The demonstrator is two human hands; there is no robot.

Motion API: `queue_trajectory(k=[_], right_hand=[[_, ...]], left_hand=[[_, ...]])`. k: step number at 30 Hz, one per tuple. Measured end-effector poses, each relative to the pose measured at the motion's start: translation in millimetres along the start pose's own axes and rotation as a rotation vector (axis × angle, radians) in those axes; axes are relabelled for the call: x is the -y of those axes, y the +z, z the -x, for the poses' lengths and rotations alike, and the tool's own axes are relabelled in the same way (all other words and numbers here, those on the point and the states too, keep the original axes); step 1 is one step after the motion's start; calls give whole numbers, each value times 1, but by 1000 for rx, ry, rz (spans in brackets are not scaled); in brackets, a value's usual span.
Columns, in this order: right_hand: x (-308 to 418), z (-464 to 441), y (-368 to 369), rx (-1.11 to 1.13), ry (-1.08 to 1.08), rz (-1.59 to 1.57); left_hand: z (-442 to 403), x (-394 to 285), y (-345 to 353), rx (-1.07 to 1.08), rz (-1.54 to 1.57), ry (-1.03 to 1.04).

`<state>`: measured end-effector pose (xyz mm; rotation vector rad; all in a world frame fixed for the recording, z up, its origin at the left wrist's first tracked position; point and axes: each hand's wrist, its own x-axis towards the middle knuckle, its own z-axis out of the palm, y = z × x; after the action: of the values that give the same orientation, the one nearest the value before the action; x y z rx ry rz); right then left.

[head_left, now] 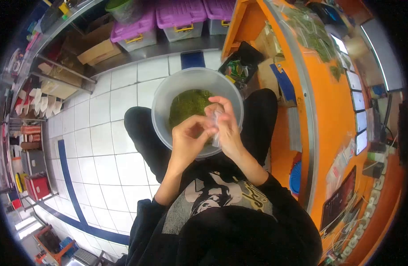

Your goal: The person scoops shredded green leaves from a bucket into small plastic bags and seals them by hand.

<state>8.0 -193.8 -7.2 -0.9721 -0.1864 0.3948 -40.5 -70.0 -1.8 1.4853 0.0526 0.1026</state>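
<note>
A round translucent plastic tub stands between my knees with a heap of green dried flakes in it. Above its near right side, my right hand has its fingers curled around a small clear plastic bag. From the other side my left hand meets it, thumb and fingertips pinched at the bag's edge. Whether the bag has anything inside is hard to see. Both hands are over the tub, partly hiding the flakes.
An orange counter with a metal edge runs along my right, carrying filled green packets and several phones. Lidded bins line the far shelf. A black crate sits beyond the tub; white tiles are at left.
</note>
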Motion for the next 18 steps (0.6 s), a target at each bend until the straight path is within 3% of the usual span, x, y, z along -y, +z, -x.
queue_trajectory(k=[5,6,8,10,12,15,17,18], right_hand=[[20,-1,-1,176,-44,513],[23,-2,-6,178,-42,511],[26,-3,-13,154,206,199],[24,-5,-15,107,183,182],[24,-6,-18,100,316,173],[29,-7,-13,62,422,125],[23,-6,-10,29,354,211],[20,-5,-8,-8,282,297]], left_hand=[[-1,7,-20,11,174,-63],[0,6,-24,9,174,-65],[1,-1,-30,-50,247,-123],[2,-4,-34,-22,195,-110],[1,-8,-35,-29,355,-132],[0,4,-42,-72,211,-79],[0,3,-40,-133,128,-53],[0,1,-32,-279,5,11]])
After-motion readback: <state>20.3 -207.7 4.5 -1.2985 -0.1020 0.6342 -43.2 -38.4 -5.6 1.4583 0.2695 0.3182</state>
